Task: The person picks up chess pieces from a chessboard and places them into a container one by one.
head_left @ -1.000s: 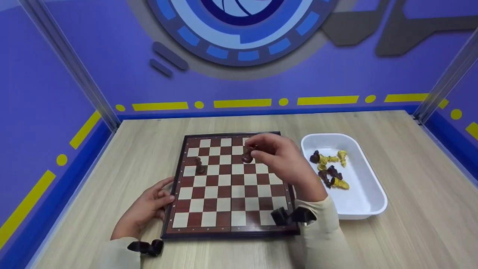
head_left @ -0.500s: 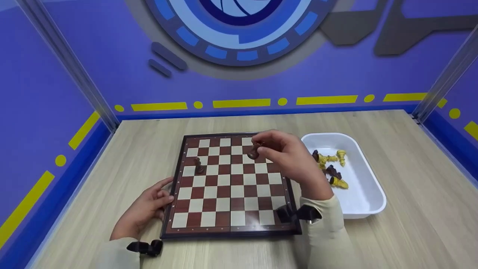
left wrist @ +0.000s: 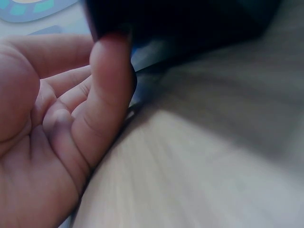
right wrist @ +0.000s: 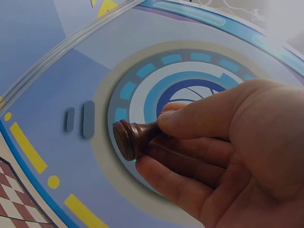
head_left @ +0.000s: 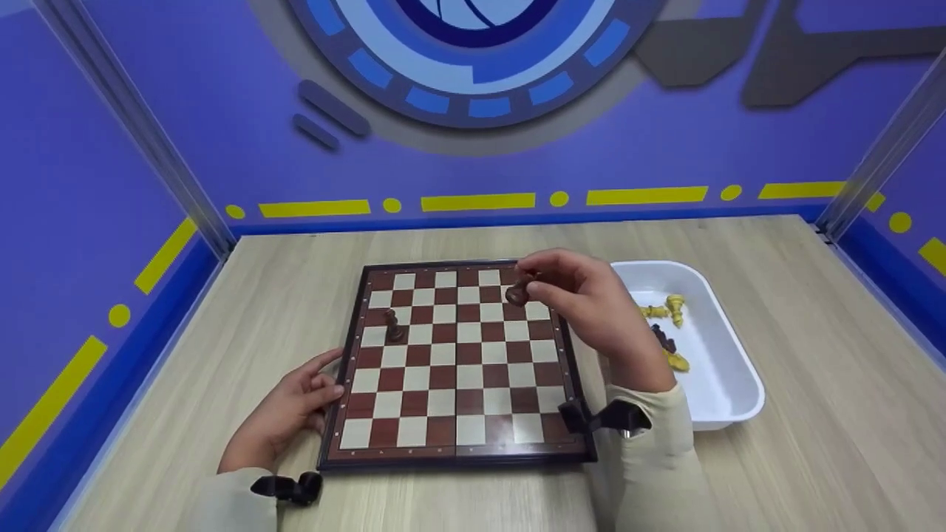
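A dark brown chess piece (right wrist: 137, 135) is pinched between the thumb and fingers of my right hand (head_left: 591, 307), held above the far right part of the chessboard (head_left: 443, 355). Its round base points outward; the top is hidden by the fingers in the right wrist view. My left hand (head_left: 295, 399) lies at the board's left edge, with the thumb and index fingertip touching its side. The left wrist view shows fingers (left wrist: 111, 66) against the dark underside or side of the board. Another dark chess piece (head_left: 394, 326) stands on the board's left part.
On the right, a white tray (head_left: 728, 399) holds several yellow chess pieces (head_left: 674, 309) and dark pieces (head_left: 663, 338), partly hidden by the right forearm. Light wood table (head_left: 281, 288) surrounds the board, and blue printed walls (head_left: 473, 170) rise behind and at both sides.
My right hand has moved right and slightly away from me, carrying the dark chess piece toward the board's far right corner. It covers more of the tray's pieces. The left hand stays put.
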### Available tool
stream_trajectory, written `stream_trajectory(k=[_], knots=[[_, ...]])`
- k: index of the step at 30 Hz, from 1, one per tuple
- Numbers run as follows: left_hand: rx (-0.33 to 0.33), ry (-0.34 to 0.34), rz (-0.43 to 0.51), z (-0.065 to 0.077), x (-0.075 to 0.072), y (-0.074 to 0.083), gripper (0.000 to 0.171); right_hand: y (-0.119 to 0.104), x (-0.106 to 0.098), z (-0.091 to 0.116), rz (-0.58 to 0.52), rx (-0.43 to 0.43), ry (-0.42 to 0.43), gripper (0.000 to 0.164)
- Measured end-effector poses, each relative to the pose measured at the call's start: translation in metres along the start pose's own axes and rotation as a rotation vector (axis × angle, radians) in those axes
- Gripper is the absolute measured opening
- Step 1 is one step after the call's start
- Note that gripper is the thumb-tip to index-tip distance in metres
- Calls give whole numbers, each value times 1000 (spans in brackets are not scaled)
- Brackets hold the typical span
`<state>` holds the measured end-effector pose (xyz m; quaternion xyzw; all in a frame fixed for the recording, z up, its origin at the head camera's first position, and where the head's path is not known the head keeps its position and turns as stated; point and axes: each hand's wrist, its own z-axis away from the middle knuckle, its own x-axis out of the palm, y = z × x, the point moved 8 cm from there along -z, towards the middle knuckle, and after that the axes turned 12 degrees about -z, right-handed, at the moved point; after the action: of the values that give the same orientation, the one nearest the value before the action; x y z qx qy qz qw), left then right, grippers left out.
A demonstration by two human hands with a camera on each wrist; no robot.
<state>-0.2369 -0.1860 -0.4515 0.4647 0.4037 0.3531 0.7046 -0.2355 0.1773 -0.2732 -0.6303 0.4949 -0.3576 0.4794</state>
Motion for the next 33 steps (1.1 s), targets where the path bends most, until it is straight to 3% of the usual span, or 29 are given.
stream_trajectory(k=[11,33], knots=[[10,-8,-10,-1,0,0,73,-2,-17,3,-20,12,72,27],[23,-10,-12,-1,-1,-1,73,-6,-41,11,-107,-65,136,25]])
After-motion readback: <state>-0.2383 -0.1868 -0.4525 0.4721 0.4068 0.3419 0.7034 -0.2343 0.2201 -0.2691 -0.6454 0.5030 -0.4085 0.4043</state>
